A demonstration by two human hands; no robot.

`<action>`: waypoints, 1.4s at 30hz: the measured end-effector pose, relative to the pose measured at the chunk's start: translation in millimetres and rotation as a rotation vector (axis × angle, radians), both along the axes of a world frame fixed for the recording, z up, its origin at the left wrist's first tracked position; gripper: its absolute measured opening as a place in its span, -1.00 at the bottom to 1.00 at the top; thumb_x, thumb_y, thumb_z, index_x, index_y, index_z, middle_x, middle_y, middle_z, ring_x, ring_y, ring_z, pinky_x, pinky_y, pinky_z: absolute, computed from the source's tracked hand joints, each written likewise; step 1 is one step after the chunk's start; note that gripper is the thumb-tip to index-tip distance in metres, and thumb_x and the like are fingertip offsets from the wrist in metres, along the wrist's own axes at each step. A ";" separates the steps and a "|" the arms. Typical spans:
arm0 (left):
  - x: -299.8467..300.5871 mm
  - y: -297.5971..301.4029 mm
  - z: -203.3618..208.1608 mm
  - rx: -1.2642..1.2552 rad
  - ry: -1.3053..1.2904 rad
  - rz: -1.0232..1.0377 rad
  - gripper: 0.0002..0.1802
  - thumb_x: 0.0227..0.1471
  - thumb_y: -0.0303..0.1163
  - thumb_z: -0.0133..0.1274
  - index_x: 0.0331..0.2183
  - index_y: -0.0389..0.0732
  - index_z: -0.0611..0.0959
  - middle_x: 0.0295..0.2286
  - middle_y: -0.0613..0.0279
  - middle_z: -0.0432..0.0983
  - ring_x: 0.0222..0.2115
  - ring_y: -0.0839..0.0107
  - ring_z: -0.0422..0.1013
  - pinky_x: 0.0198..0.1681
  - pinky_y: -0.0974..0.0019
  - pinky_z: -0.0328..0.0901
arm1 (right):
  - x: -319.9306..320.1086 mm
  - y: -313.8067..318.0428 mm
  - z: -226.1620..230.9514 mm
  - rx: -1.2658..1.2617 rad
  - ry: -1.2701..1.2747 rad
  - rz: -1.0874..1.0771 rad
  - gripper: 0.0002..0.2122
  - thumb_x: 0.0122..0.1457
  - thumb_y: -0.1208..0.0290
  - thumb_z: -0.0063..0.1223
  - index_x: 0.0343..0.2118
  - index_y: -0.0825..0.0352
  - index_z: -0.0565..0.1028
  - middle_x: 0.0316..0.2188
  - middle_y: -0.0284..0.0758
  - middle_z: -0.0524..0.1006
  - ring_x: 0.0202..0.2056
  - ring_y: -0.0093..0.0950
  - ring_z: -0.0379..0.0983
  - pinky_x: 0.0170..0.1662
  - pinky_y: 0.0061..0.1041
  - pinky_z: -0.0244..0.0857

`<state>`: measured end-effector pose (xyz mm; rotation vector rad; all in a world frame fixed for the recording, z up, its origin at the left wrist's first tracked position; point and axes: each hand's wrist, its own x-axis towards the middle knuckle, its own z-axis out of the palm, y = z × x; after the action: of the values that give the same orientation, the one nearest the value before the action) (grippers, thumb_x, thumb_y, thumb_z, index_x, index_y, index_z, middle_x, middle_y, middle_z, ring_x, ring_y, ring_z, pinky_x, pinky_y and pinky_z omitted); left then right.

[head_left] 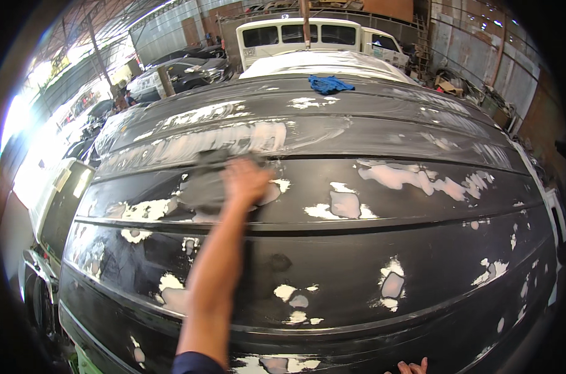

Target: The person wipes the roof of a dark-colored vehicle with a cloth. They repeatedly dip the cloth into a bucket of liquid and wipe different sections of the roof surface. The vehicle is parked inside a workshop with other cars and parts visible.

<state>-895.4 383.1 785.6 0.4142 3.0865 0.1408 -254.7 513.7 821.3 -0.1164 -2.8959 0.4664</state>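
My left hand [246, 181] reaches far forward over a black ribbed vehicle roof [320, 262]. It presses on a dark grey cloth [203, 182] that lies flat against the roof, bunched at its far end. Motion blurs the fingers and the cloth a little. Around them the paint shows sanded patches with pale cream edges and pinkish-grey filler [345, 204]. At the lower edge, to the right, only the fingertips of my right hand [411, 366] show, a little apart at the near side of the roof; no object appears in them.
A crumpled blue cloth [330, 85] lies at the roof's far end. Beyond stands a cream van [298, 37]. Dark cars [189, 71] are parked at the far left, and another vehicle [58, 199] stands close on the left. Clutter lines the metal wall [510, 62] at right.
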 end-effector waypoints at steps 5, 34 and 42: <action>142.0 213.6 27.9 0.227 -0.117 -0.497 -0.07 0.31 0.19 -0.39 0.35 -0.42 0.14 0.40 -0.23 -0.12 0.44 -0.15 -0.25 0.42 -0.33 -0.33 | 4.2 4.6 -1.2 -0.008 0.057 -0.034 -0.25 -0.03 -0.18 0.34 0.11 0.31 0.48 0.19 0.01 0.35 0.14 0.08 0.23 0.29 0.36 -0.02; 155.6 215.1 27.5 0.177 -0.062 -0.771 -0.20 0.30 0.22 -0.31 0.39 -0.03 0.22 0.41 0.12 0.00 0.44 0.17 -0.12 0.46 -0.11 -0.27 | 53.5 41.2 -5.7 0.174 -0.077 -0.051 -0.31 0.16 -0.15 0.02 0.20 0.32 0.44 0.21 0.07 0.33 0.15 0.11 0.26 0.29 0.34 0.01; -1.6 -111.4 23.5 0.433 0.104 -0.249 -0.47 0.27 -0.06 -0.02 0.19 -0.02 0.56 0.24 0.12 0.37 0.27 0.17 0.27 0.32 0.17 0.18 | 52.0 41.2 -6.3 0.161 -0.103 -0.070 -0.33 0.18 -0.15 0.00 0.18 0.32 0.44 0.20 0.07 0.34 0.15 0.09 0.26 0.28 0.33 0.03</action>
<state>-896.9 271.7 809.1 0.8359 3.0517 0.8089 -202.7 554.9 815.0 -0.2219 -3.0044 0.2197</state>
